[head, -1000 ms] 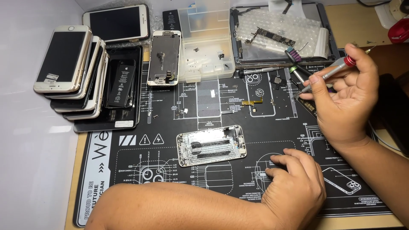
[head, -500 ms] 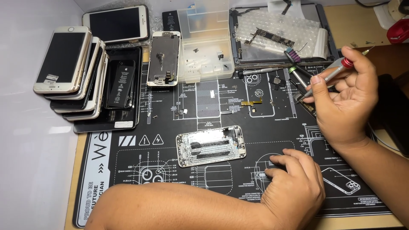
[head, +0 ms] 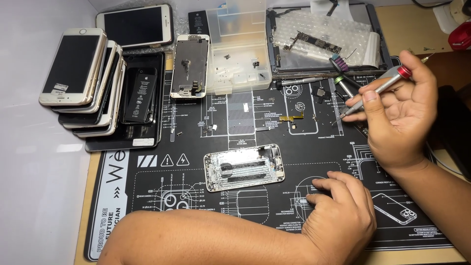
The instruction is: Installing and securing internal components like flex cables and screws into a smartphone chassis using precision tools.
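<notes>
An opened silver phone housing (head: 244, 167) lies in the middle of the black repair mat (head: 147, 196). My left hand (head: 341, 216) rests palm down on the mat just right of the housing, fingertips pressed on a small spot of the mat; I cannot tell whether a tiny part lies under them. My right hand (head: 400, 115) hovers above the mat's right side, holding a slim silver screwdriver (head: 375, 92) with a red cap, tip pointing down-left. A small gold flex part (head: 291, 118) lies on the mat between the housing and the screwdriver tip.
Several phones (head: 81, 78) are stacked at the left, a loose black battery (head: 140, 94) beside them. A detached screen assembly (head: 190, 65), a clear parts box (head: 238, 46) and a tray (head: 380, 34) with bubble wrap and a circuit board line the back. More screwdrivers (head: 299, 82) lie near the tray.
My right hand has tilted the screwdriver slightly; its tip sits a little lower and further left. The left hand and the housing have not moved.
</notes>
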